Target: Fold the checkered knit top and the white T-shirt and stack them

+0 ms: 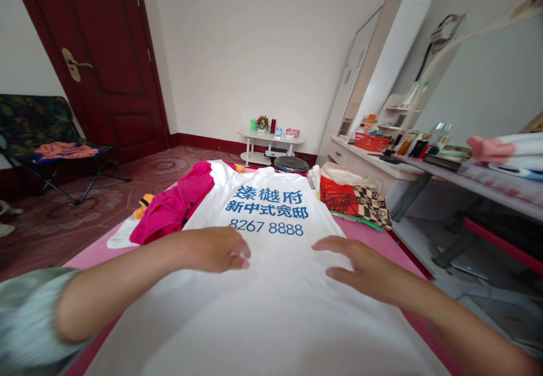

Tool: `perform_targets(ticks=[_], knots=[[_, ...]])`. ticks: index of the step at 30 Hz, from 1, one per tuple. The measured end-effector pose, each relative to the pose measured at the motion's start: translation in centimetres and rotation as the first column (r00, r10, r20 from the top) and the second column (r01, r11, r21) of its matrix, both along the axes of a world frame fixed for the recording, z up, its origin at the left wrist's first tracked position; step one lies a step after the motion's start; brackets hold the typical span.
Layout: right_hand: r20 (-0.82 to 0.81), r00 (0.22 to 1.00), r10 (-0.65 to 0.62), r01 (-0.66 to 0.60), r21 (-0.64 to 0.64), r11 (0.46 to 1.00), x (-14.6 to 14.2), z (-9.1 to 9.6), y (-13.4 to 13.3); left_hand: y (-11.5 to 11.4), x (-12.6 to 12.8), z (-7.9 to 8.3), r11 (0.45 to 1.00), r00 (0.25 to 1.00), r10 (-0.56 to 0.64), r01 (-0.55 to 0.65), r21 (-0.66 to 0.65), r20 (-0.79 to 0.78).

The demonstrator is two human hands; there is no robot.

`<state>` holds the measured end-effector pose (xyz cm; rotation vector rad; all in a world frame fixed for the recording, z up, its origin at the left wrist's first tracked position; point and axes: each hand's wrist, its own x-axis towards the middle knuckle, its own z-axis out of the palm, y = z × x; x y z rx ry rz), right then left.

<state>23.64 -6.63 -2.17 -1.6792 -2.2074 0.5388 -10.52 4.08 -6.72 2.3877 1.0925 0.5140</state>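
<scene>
A white T-shirt point(271, 285) with blue printed characters and digits lies spread flat, front up, over the pink bed cover point(369, 237). Above its left half is my left hand point(216, 249), fingers loosely curled with a small gap at the tips and no cloth seen between them. On the other side, my right hand point(358, 266) hovers over or just touches the shirt, its thumb and fingers spread apart and holding nothing. Whether either hand presses on the fabric, I cannot tell.
Magenta clothing point(176, 206) is heaped left of the shirt; folded patterned clothes point(352, 198) lie to the right. A low white table point(271, 137) stands by the far wall, a folding chair point(55, 144) at left, and a cluttered dressing table point(382, 164) at right.
</scene>
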Motion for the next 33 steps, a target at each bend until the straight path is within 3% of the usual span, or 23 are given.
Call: perform_targets(ticks=[1, 3, 5, 7, 11, 14, 17, 20, 24, 26, 28, 31, 33], knots=[[-0.009, 1.0, -0.001, 0.002, 0.08, 0.997, -2.1, -0.7, 2.5, 2.0, 2.6, 0.4, 0.999, 0.998, -0.05, 0.05, 0.002, -0.036], [-0.007, 1.0, -0.022, 0.023, 0.179, 0.984, -5.7, -3.0, 7.1, 5.7, 6.9, 0.2, 0.995, 0.996, 0.019, -0.011, 0.1, -0.086], [0.006, 0.998, -0.066, 0.063, 0.212, 0.975, -8.0, -5.6, 10.8, 8.9, 9.2, -1.4, 0.98, 0.986, 0.139, -0.123, 0.156, -0.095], [0.068, 0.996, -0.051, 0.037, 0.202, 0.979, -8.8, -7.6, 13.7, 11.2, 9.7, -3.8, 0.963, 0.974, 0.215, -0.198, 0.182, -0.074], [0.252, 0.966, -0.063, 0.032, 0.126, 0.992, -6.6, -9.4, 18.6, 13.5, 8.6, -7.0, 0.945, 0.955, 0.292, -0.28, 0.167, -0.05], [0.332, 0.916, -0.227, 0.188, 0.145, 0.971, -3.6, -9.9, 21.9, 14.0, 7.9, -7.3, 0.931, 0.933, 0.345, -0.327, 0.162, -0.101], [0.384, 0.828, -0.409, 0.344, 0.228, 0.911, -2.2, -10.7, 24.0, 14.2, 7.6, -7.0, 0.889, 0.879, 0.45, -0.424, 0.173, -0.155], [0.427, 0.733, -0.53, 0.426, 0.319, 0.846, -2.5, -10.7, 24.7, 14.4, 7.5, -7.0, 0.855, 0.836, 0.515, -0.484, 0.189, -0.189], [0.531, 0.692, -0.49, 0.385, 0.302, 0.872, -2.6, -8.1, 24.7, 14.2, 7.5, -7.2, 0.842, 0.817, 0.533, -0.488, 0.23, -0.217], [0.55, 0.685, -0.477, 0.366, 0.306, 0.879, -1.5, -6.3, 24.7, 14.2, 7.6, -7.2, 0.835, 0.807, 0.544, -0.495, 0.239, -0.23], [0.571, 0.634, -0.522, 0.357, 0.383, 0.852, 0.2, -5.1, 24.8, 14.1, 7.7, -7.2, 0.832, 0.801, 0.55, -0.499, 0.243, -0.237], [0.61, 0.519, -0.599, 0.373, 0.469, 0.801, 2.7, -4.9, 25.0, 14.1, 7.8, -7.1, 0.828, 0.796, 0.555, -0.503, 0.248, -0.241], [0.623, 0.497, -0.604, 0.387, 0.463, 0.797, 3.4, -5.3, 25.2, 14.0, 7.8, -7.0, 0.828, 0.795, 0.556, -0.503, 0.247, -0.244]])
